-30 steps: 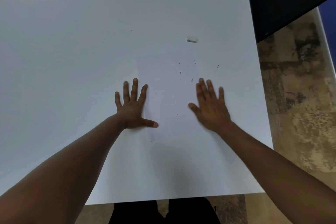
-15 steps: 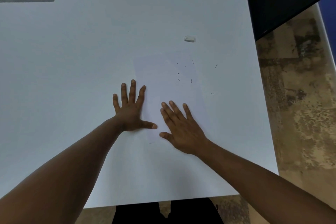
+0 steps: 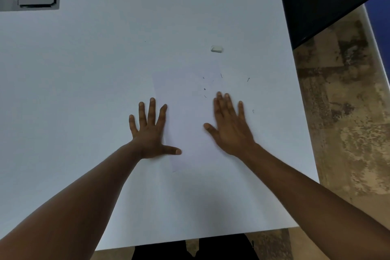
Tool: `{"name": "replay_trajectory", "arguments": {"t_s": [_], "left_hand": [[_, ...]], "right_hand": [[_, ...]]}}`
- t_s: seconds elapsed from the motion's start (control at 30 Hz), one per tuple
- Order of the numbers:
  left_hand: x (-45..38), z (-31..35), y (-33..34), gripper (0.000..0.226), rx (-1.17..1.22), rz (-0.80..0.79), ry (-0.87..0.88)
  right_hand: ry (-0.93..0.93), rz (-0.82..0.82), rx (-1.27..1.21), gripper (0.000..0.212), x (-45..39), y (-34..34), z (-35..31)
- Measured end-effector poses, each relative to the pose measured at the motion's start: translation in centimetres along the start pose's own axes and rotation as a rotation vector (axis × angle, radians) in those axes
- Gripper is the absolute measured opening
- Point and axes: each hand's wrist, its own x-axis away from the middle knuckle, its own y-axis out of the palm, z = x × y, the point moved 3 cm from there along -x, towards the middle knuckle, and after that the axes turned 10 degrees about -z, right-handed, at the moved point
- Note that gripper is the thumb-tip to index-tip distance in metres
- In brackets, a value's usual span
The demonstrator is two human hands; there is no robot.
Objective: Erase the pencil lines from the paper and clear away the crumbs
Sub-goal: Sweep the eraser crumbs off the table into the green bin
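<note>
On a white table (image 3: pixel 84 91), a sheet of paper (image 3: pixel 190 133) lies flat near the front edge. Left hand (image 3: pixel 150 133) presses its left edge, fingers spread and straight, grasping nothing. Right hand (image 3: pixel 230 126) lies flat on the paper's right side, fingers straight. Dark crumbs (image 3: pixel 204 89) dot the paper's far right corner and the table beside it. An eraser (image 3: pixel 216 49) sits just beyond the paper.

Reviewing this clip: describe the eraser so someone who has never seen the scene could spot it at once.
Start at the white table and find the pale sheet of paper between the two flat hands. Just beyond the sheet's far right corner lies the eraser, alone and untouched. It is a small pale block, unlike the thin dark crumbs scattered nearer the right hand.
</note>
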Motion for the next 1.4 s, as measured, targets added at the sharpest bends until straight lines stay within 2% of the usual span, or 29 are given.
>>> {"name": "replay_trajectory", "arguments": {"t_s": [0.13,0.23,0.47,0.63,0.73,0.8,0.9,1.0,1.07,1.17,1.27,1.4], "left_hand": [[-0.2,-0.1,0.1,0.149,-0.012,0.016,-0.002],[-0.3,-0.2,0.2,0.149,-0.026,0.029,0.0],[-0.4,-0.4,0.3,0.149,-0.017,0.041,0.01],[-0.4,-0.5,0.3,0.149,-0.012,0.046,0.009],[-0.5,-0.5,0.3,0.149,-0.008,0.046,0.013],[-0.5,-0.5,0.3,0.148,-0.011,0.042,0.009],[-0.4,-0.5,0.3,0.147,-0.018,0.039,0.003],[-0.4,-0.3,0.2,0.147,-0.033,0.043,-0.006],[-0.4,-0.3,0.2,0.148,-0.042,0.045,-0.013],[-0.3,-0.3,0.2,0.147,-0.028,0.036,-0.008],[-0.2,-0.3,0.1,0.148,-0.013,0.032,-0.005],[-0.2,-0.2,0.0,0.149,-0.013,0.023,-0.005]], "right_hand": [[-0.125,0.023,0.033,0.075,-3.2,0.2,-5.8],[-0.122,0.032,0.087,0.072,-5.5,-0.4,-6.9],[0.141,0.044,0.028,0.076,-6.9,-1.7,-0.9],[0.364,0.084,-0.057,0.073,-4.2,-1.9,4.4],[0.428,0.096,-0.105,0.073,-1.7,-1.8,5.5],[0.375,0.126,-0.101,0.074,0.0,-1.3,4.0],[0.127,0.134,-0.061,0.073,2.5,0.9,-1.2],[-0.115,0.067,0.018,0.072,4.1,4.0,-4.9],[-0.172,0.036,0.083,0.073,4.1,4.8,-4.6],[-0.133,-0.01,0.144,0.075,3.2,4.0,-1.9],[0.033,-0.022,0.167,0.077,2.3,2.3,3.1],[0.154,0.0,0.077,0.078,1.6,0.3,6.8]]}}
